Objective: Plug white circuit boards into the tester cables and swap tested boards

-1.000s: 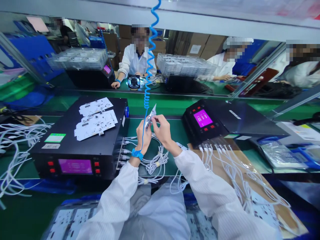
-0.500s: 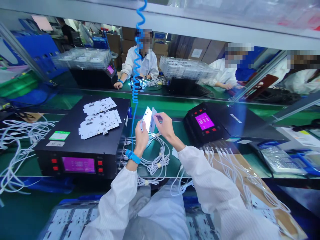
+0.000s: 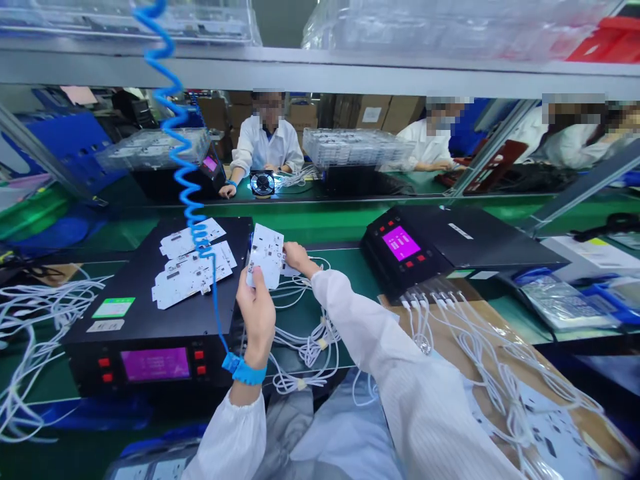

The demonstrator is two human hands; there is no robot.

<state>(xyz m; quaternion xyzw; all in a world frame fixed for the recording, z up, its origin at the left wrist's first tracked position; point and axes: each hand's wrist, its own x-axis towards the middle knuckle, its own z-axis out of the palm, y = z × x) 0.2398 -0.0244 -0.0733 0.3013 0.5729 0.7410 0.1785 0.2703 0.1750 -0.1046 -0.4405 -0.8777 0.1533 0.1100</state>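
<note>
My left hand (image 3: 257, 310) holds a white circuit board (image 3: 266, 256) upright by its lower edge, its face toward me. My right hand (image 3: 297, 259) pinches the board's right side, where a small white piece (image 3: 289, 270) shows. Further white circuit boards (image 3: 193, 272) lie on top of a black tester box (image 3: 155, 320), just left of my left hand. A blue coiled cord (image 3: 187, 187) runs down to a blue wrist strap (image 3: 245, 372) on my left wrist. White cables (image 3: 310, 350) lie under my hands.
A second black tester (image 3: 400, 243) with a pink screen stands to the right. White cables trail over brown cardboard (image 3: 500, 320). Co-workers in white coats (image 3: 265, 140) sit across a green conveyor belt (image 3: 330, 263). Clear trays (image 3: 440, 33) rest on an overhead shelf.
Both hands have moved left and lower, and the board now faces me flat instead of edge-on. The view has tilted up, showing more of the overhead shelf.
</note>
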